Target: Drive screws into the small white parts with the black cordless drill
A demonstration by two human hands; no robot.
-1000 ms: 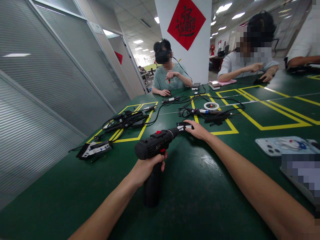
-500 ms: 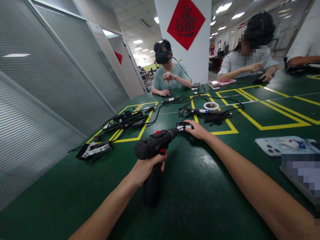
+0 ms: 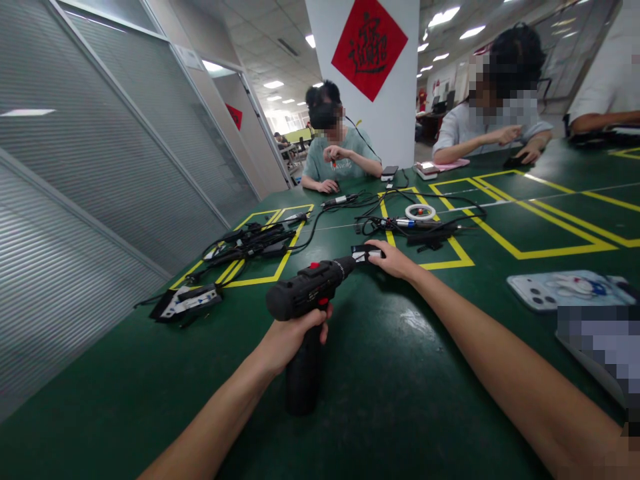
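My left hand (image 3: 295, 340) is wrapped round the grip of a black cordless drill (image 3: 305, 290) with red buttons. Its chuck points away from me and to the right, up to a small black-and-white box-like piece (image 3: 361, 253) on the green table. Whether the drill's tip touches that piece is hidden. My right hand (image 3: 393, 259) has its fingers closed on the right end of the same piece, which covers part of it.
Black cables and adapters (image 3: 255, 240) lie at the left beside a black-and-white part (image 3: 187, 303). Ahead are a white ring (image 3: 420, 212) and a pen-shaped tool with cable (image 3: 405, 223). A phone (image 3: 565, 291) lies right. Two people (image 3: 345, 150) (image 3: 495, 127) sit opposite.
Almost nothing differs. The whole view has shifted very slightly, while both hands, the drill and the small piece keep their places relative to one another.
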